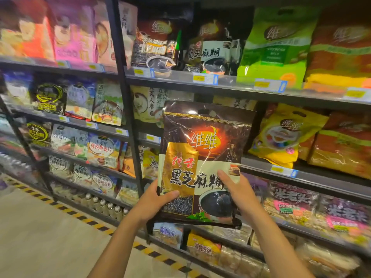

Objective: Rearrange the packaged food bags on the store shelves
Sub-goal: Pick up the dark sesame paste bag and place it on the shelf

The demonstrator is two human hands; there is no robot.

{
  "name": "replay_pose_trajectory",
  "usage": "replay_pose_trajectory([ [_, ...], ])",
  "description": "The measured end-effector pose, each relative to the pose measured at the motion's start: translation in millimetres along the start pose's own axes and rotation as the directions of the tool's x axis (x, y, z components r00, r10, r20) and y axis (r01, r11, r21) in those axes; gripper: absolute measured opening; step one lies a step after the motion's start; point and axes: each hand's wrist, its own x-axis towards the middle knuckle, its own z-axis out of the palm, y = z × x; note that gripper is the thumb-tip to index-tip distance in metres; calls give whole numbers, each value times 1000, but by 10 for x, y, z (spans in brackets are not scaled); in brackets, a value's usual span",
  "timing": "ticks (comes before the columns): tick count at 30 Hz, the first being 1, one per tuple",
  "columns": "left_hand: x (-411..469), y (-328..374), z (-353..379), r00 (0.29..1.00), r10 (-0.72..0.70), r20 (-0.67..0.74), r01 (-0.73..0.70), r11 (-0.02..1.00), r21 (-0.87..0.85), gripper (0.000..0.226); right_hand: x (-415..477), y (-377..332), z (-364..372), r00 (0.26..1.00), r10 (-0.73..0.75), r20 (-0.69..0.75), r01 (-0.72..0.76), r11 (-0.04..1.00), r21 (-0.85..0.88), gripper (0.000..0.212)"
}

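Both hands hold up a dark sesame-paste bag (202,163) before the shelves (220,82); left hand (155,199) grips its lower left edge, right hand (235,189) its lower right edge, thumbs pressed on the front.

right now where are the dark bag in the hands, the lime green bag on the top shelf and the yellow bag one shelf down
dark bag (202,141): head view, on the orange logo.
lime green bag (275,49): head view, middle of its front.
yellow bag (283,135): head view, middle of its front.
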Motion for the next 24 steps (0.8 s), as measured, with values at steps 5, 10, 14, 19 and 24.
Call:
replay_pose_trajectory([
  [5, -47, 9, -302, 1000, 20, 4, -20, 999, -28, 72, -18, -163, 304, 1000, -16, 11, 16, 1000, -11, 23],
  [10, 102, 197, -452, 995, 103, 8, -102, 991, -83, 91, 182, -416, 357, 998, -65, -18, 65, 998, -8, 29],
  [14, 382, 494, -530, 987, 163, 7, -162, 984, -76, 68, 456, -686, 311, 993, -114, -20, 114, 993, -5, 32],
  [19, 867, 1020, -647, 969, 248, 6, -246, 966, -77, 54, 898, -1160, 177, 974, -224, -28, 223, 974, -49, 27],
  [24, 1367, 1755, -695, 942, 336, 7, -336, 941, -42, 40, 1490, -1736, -55, 951, -297, -87, 291, 953, -82, 30],
])
